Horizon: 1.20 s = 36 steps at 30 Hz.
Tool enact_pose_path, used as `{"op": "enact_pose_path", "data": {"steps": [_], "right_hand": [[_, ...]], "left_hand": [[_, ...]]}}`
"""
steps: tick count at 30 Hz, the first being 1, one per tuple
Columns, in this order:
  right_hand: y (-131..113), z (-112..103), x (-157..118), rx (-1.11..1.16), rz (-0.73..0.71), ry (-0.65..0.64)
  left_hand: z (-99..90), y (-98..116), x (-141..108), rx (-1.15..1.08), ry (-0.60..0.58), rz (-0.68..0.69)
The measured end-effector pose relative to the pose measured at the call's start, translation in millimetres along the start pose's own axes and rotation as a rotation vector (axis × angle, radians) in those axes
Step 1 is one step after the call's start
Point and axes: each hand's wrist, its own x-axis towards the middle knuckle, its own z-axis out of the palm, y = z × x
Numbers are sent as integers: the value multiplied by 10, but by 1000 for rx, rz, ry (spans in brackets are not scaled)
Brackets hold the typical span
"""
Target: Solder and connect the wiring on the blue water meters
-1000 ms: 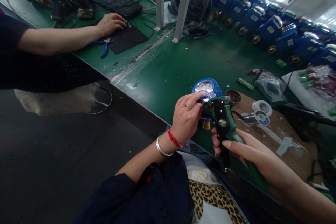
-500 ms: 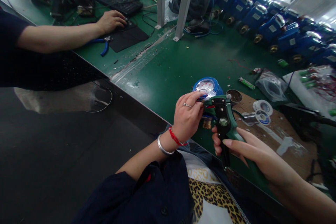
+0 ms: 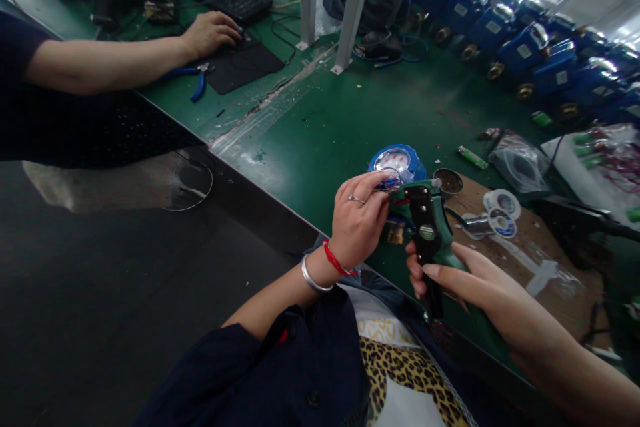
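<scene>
the right hand (image 3: 475, 293) is wrapped around the handles of a green-and-black wire stripper (image 3: 425, 230) just right of centre frame; its long axis runs from lower right up to upper left, head toward the blue meter (image 3: 397, 163) on the green table (image 3: 325, 127). the left hand (image 3: 357, 220) pinches thin wires (image 3: 387, 183) at the tool's head, fingertips together. one stripper, one meter close by; a row of more blue meters (image 3: 525, 53) lies upper right. a co-worker's hand (image 3: 210, 33) rests upper left by one blue pliers (image 3: 197, 80). no writing is readable.
</scene>
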Motion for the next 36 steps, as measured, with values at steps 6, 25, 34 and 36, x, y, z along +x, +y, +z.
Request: {"op": "enact_pose_path", "data": {"steps": [6,25,34,36], "right_hand": [[17,7,19,-100,-46,-9],[255,-13,12,136,-92,20],[274,42,50,-35,-116,86],[285,50,62,-39,-124,90]], "left_hand": [[6,-11,-8,-5,11,5],[54,25,33,29,-47,41],[60,9,46,20,-35,63],[63,13,41,13,-34,57]]}}
